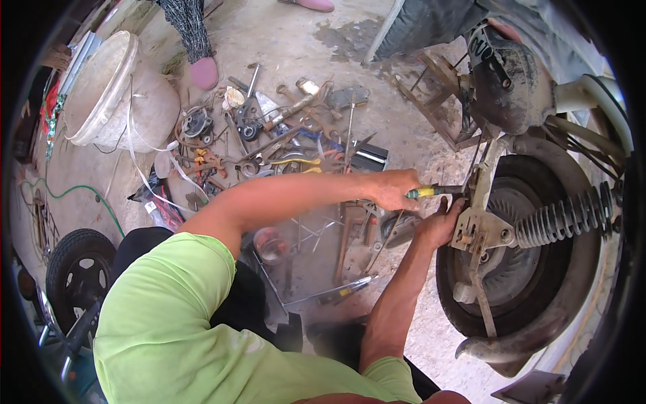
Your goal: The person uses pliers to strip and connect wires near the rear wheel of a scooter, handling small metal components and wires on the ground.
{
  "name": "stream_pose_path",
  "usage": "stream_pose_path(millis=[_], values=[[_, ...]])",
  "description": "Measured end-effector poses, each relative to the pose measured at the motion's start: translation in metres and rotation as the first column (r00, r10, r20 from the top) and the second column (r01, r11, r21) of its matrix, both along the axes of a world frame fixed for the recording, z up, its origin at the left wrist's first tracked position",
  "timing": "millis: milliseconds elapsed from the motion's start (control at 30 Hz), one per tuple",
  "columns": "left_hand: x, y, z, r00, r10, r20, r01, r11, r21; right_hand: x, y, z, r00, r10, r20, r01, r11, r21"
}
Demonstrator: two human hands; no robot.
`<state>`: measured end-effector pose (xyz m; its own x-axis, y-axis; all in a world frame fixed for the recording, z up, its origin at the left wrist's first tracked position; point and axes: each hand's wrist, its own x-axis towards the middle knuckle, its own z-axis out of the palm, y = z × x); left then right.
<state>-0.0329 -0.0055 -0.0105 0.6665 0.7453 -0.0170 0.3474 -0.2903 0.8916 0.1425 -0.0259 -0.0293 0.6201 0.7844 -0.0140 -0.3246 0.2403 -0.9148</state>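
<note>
My left hand (pixel 395 189) is closed around a hand tool with a yellow-and-green handle (pixel 424 192). Its dark metal end points right and meets a flat metal bracket (pixel 479 225) beside a scooter's wheel (pixel 452 289). Just below the tool's end, my right hand (pixel 439 223) has its fingers bent against the bracket's edge; whatever they grip is hidden. A coil spring shock absorber (pixel 562 217) runs from the bracket toward the right. Around the tyre curves a dirty mudguard (pixel 572 316).
Tools and metal parts lie scattered on the concrete floor, among them yellow-handled pliers (pixel 296 160). A large whitish tub (pixel 151 101) is tipped on its side at far left. Below it stands a loose wheel (pixel 79 276). Other people's legs (pixel 188 34) show at the top.
</note>
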Motion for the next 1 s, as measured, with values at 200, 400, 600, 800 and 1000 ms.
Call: stream_pose_path(millis=[200,400,600,800,1000], values=[[0.005,0.003,-0.024,0.994,0.098,0.052,-0.107,0.971,0.212,-0.005,0.004,0.008,1.000,-0.016,-0.004,0.016,1.000,-0.011],[-0.002,-0.015,0.125,0.928,-0.003,-0.373,-0.140,0.925,-0.354,0.005,-0.001,-0.001,1.000,0.019,-0.017,-0.020,1.000,-0.022],[-0.007,-0.009,0.083,0.958,0.013,-0.287,-0.048,0.992,-0.114,-0.019,-0.007,0.034,0.998,-0.052,-0.047,0.045,0.990,-0.135],[0.012,-0.009,-0.015,0.986,0.148,0.074,-0.153,0.985,0.077,-0.004,-0.001,0.008,0.999,0.018,0.035,-0.016,0.998,-0.060],[0.006,-0.006,0.025,0.992,0.063,-0.108,-0.060,0.998,0.032,-0.007,-0.001,0.012,0.997,0.009,0.076,-0.004,0.998,-0.061]])
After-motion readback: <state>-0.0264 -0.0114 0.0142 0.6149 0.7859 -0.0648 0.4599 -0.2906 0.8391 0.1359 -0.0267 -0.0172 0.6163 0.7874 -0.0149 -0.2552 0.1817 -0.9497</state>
